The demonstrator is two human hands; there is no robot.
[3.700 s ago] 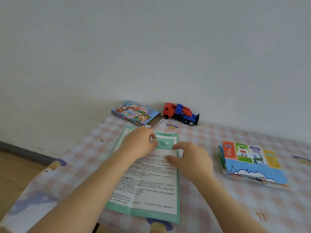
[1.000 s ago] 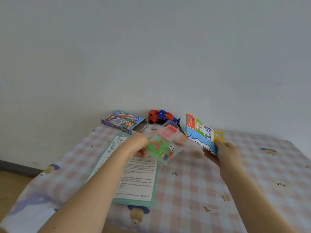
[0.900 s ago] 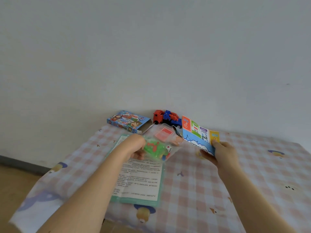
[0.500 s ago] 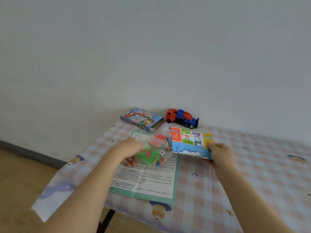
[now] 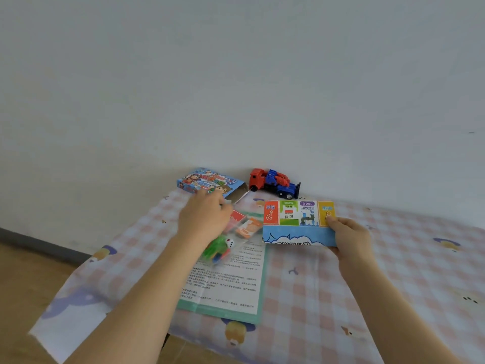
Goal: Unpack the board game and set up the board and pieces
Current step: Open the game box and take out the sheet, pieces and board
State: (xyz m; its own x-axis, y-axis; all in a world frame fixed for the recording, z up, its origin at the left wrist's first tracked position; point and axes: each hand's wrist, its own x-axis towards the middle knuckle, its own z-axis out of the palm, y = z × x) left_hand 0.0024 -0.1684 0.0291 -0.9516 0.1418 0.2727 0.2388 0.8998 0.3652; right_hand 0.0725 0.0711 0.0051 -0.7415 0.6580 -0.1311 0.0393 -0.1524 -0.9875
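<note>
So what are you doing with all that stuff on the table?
Someone is unpacking a board game. The right hand holds the folded board, not yet opened. The left hand holds a clear bag of pieces over the instruction sheet. The open game box lies by the wall.

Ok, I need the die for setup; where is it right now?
In the head view the die sits inside the clear bag under the left hand, over the rules sheet, left of the folded board.
</note>
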